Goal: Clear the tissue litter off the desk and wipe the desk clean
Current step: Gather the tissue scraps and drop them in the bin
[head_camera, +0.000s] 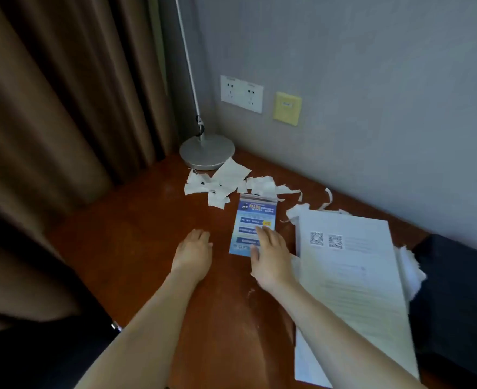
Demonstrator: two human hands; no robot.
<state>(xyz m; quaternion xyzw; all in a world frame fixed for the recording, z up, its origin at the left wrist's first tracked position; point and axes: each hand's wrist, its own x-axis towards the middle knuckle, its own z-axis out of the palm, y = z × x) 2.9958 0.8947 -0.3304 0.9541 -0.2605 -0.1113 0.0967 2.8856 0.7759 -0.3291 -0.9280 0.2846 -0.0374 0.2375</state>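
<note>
Desk (136,234): reddish-brown wood, set in a corner of grey wall and brown curtain.
Hands: two; left hand (193,252) flat on bare wood, fingers relaxed, holding nothing.
Right hand (271,255): fingers straight, resting on one blue card (255,217).
Tissue scraps (220,182): several torn white pieces, beyond both sets of fingertips, by one lamp base (207,153).
Paper sheets (352,276): one stack, right of the right fingers.

Torn white tissue scraps (220,182) strewn flat along far edge of reddish-brown desk (136,226), toward far left corner.
</note>
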